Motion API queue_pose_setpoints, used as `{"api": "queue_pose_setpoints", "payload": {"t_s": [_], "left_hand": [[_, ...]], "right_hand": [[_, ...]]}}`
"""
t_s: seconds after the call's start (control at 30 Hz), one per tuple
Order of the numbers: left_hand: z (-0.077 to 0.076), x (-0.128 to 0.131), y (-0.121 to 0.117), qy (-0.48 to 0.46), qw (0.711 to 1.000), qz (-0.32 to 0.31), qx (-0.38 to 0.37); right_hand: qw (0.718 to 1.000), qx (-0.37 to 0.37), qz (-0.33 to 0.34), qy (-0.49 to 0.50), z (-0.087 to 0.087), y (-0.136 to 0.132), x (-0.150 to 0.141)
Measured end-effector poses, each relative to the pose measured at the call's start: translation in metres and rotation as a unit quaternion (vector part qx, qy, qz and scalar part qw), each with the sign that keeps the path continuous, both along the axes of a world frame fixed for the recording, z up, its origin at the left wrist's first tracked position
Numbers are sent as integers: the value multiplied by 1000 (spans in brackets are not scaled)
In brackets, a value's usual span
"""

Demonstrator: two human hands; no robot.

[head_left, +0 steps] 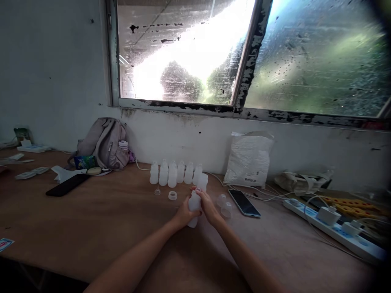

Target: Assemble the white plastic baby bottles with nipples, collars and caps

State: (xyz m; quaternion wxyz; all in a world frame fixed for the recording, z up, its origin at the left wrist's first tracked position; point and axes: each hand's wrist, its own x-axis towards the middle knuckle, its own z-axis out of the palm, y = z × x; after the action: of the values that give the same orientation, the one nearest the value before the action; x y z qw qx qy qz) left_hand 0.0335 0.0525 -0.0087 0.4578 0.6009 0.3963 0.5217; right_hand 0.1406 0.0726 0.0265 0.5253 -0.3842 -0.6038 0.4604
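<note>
The left hand [183,212] is wrapped around a white bottle [194,202] at the lower centre of the frame, its thumb across the body. The right hand [209,206] is closed about the upper part from the other side; whether its fingers grip a fitting there is too small to tell. The 1 held bottle stands slightly tilted, just over the table [122,232] or touching it; I cannot tell which.

It looks like thin, hollow plastic, so it should be light, fairly stiff with a little give when squeezed, and unlikely to shatter. The smooth wall may slip or turn in the palm. The body seems the best hold for 1 hand, leaving the neck to the other.

Outward from the hands, at centre, lie 1 pale ring [172,195] and, farther left, 1 small clear teat-like piece [157,190]. Right of the hands are 2 clear domed caps [226,210], side by side. Behind, I count 6 bottles [163,173] in a row, plus 1 white piece [203,182], probably another bottle, just in front of the row's right end.

Farther out are 1 phone [244,202] right of centre, 1 white package [249,159] behind it, and 1 backpack [106,142] at centre left.
</note>
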Motion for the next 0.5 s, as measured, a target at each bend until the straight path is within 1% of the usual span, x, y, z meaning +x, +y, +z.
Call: {"api": "queue_pose_setpoints", "payload": {"t_s": [0.07, 0.17, 0.23, 0.3, 0.37, 0.5], "left_hand": [[2, 0, -2, 20, 999, 4, 32], [3, 1, -6, 69, 994, 3, 87], [4, 1, -8, 94, 989, 12, 111], [4, 2, -10, 107, 986, 37, 120], [5, 2, -12, 113, 985, 58, 117], [6, 2, -13, 120, 984, 66, 116]], "right_hand": [[1000, -4, 11, -14, 2, 2, 3], [996, 38, -42, -73, 2, 5, 7], [993, 51, -66, -85, 2, 5, 7], [996, 38, -48, -62, 3, 3, 3], [1000, 9, -12, -27, 4, 0, -1], [997, -53, 51, 27, 6, -4, -2]]}}
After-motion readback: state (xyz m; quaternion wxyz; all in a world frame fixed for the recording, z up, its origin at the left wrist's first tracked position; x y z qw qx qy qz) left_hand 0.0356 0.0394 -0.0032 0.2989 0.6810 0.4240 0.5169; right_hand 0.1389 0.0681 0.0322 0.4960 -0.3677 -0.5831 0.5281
